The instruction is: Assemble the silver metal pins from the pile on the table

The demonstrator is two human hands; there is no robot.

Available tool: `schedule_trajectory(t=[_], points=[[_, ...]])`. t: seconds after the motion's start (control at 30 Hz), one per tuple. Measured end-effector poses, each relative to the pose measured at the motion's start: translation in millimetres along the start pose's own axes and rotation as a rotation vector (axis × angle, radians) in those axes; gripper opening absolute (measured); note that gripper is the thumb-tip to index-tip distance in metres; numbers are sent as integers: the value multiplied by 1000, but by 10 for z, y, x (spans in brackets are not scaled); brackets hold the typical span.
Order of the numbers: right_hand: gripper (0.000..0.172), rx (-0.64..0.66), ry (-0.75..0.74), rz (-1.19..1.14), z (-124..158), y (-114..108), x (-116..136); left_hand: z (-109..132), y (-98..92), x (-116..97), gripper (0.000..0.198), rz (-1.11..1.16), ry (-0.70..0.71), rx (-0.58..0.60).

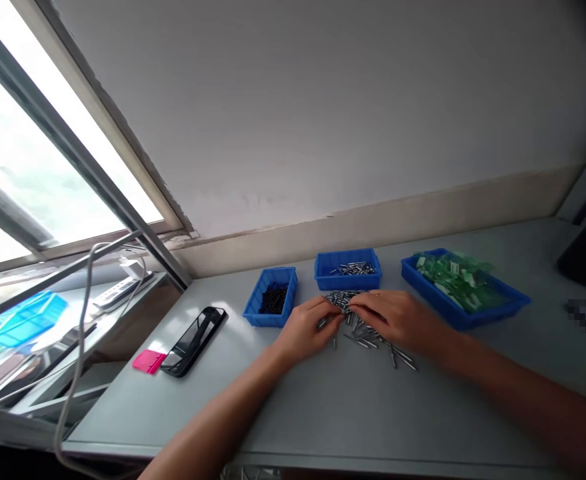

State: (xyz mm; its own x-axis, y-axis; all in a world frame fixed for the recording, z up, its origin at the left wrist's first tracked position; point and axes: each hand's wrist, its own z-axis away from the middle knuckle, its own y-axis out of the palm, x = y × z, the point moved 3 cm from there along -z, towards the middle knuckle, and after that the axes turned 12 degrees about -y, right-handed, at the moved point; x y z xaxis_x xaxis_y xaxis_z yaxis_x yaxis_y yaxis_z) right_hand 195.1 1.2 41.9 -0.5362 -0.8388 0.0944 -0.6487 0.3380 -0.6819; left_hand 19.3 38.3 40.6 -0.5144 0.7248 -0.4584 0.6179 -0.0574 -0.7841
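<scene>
A loose pile of thin silvery metal pins (363, 337) lies on the grey table, some scattered toward its front. At the left side of the pile is my left hand (310, 328), thumb and fingers curled together with metal pins showing between them. My right hand (395, 317) reaches in from the right, its fingertips closed over the pile and close to those of the left; what they grip is hidden. Just behind, a blue bin (347, 283) contains more of these pins.
Left of the pile, a blue bin (253, 312) holds small dark parts. To the right, a blue tray (465, 320) contains green plastic packets (453, 277). A black phone (195, 340) and a pink object (149, 361) lie at left, near a metal frame and cable (83, 320).
</scene>
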Motion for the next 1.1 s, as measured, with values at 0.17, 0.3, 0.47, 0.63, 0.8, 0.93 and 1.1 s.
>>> schedule_trajectory(t=[0.17, 0.3, 0.47, 0.63, 0.8, 0.93, 1.1], points=[[19, 18, -2, -4, 15, 1, 4, 12, 21, -1, 14, 1, 0, 20], [18, 47, 44, 16, 45, -4, -57, -2, 26, 1, 13, 41, 2, -1], [19, 128, 79, 47, 69, 36, -108, -29, -50, -8, 10, 92, -19, -169], [21, 317, 75, 26, 74, 147, -46, -1, -28, -72, 9, 111, 72, -122], [23, 355, 30, 29, 70, 178, 1, 18, -8, -113, 10, 110, 109, -52], [22, 276, 2, 37, 47, 124, 10, 3, -60, -123, 9, 100, 104, -109], [20, 101, 20, 7, 18, 23, 7, -13, -104, -108, 9, 73, 62, -180]])
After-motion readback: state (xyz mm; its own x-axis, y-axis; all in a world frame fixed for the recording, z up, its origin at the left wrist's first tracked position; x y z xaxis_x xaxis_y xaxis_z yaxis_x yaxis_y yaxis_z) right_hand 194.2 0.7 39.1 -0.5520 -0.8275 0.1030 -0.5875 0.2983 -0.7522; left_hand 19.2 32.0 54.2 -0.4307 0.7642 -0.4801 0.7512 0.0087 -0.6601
